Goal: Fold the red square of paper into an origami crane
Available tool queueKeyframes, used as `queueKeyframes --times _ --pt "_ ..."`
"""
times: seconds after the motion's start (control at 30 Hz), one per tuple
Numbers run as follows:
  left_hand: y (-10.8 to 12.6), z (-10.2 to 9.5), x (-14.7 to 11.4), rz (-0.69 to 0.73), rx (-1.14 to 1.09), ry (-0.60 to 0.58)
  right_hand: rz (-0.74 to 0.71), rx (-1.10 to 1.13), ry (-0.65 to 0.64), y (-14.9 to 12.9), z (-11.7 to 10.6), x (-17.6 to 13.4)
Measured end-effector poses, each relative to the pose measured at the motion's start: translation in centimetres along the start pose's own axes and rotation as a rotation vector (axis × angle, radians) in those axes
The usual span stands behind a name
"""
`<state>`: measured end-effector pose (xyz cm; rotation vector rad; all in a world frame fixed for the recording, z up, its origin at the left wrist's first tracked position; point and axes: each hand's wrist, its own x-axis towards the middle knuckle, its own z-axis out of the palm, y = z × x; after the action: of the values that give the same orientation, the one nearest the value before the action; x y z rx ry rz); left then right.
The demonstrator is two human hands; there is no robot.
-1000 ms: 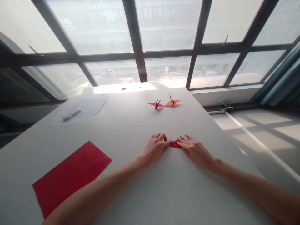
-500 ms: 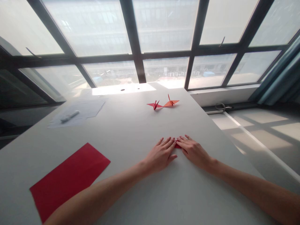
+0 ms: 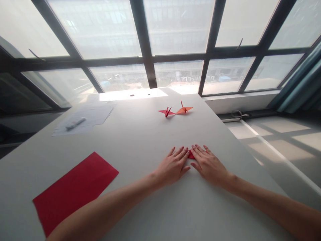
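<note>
A small folded red paper [image 3: 191, 154] is being pressed beneath the flat, just-separated left hand [image 3: 172, 166] and right hand [image 3: 208, 164]; skewing is being risked through uneven pressure.

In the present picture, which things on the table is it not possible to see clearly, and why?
All in the head view:
Full shape of the small red paper: covered by the left hand and right hand.
Part of the large red sheet: hidden behind the left forearm.
The pale object on the white papers: too blurred to name.
Any writing there: too faint to tell.
</note>
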<state>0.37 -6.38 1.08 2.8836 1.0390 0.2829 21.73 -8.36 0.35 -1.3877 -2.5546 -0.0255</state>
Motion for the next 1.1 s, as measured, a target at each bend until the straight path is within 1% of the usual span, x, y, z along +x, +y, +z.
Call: queueKeyframes --times 0.13,0.23,0.27,0.33,0.4,0.47,0.57,0.67,0.93,1.03,1.1 --pt "-0.1 0.0 0.0 -0.001 0.003 -0.008 0.101 -0.054 -0.016 1.1 0.4 -0.1" --pt "-0.1 0.1 0.1 -0.001 0.008 -0.008 0.198 -0.079 0.014 1.6 0.3 -0.1" --pt "-0.1 0.1 0.1 0.0 0.008 -0.007 0.197 -0.076 0.027 1.5 0.3 0.0" --pt "0.0 0.2 0.1 -0.001 0.007 -0.002 0.131 -0.054 0.029 1.1 0.2 0.0" --pt "0.0 0.2 0.1 -0.003 0.005 -0.001 0.041 -0.023 -0.003 0.4 0.2 -0.1" --pt "0.0 0.3 0.1 -0.003 0.009 -0.003 0.005 -0.006 -0.034 -0.2 0.5 -0.1" --pt "-0.1 0.4 0.0 0.003 0.034 -0.014 0.01 -0.003 -0.045 -0.5 0.8 -0.1" --pt "-0.3 0.3 -0.6 -0.02 0.071 -0.032 0.012 -0.008 -0.06 -0.5 0.7 0.0" --pt "-0.7 -1.4 -4.0 -0.187 0.152 -0.102 0.028 0.004 -0.074 -0.5 0.5 0.0" --pt "-1.1 -1.6 -5.2 -0.229 0.158 -0.096 0.024 0.008 -0.065 -0.5 0.6 0.0" --pt "-1.3 -1.5 -5.5 -0.262 0.151 -0.091 0.022 0.011 -0.061 -0.5 0.7 0.0"
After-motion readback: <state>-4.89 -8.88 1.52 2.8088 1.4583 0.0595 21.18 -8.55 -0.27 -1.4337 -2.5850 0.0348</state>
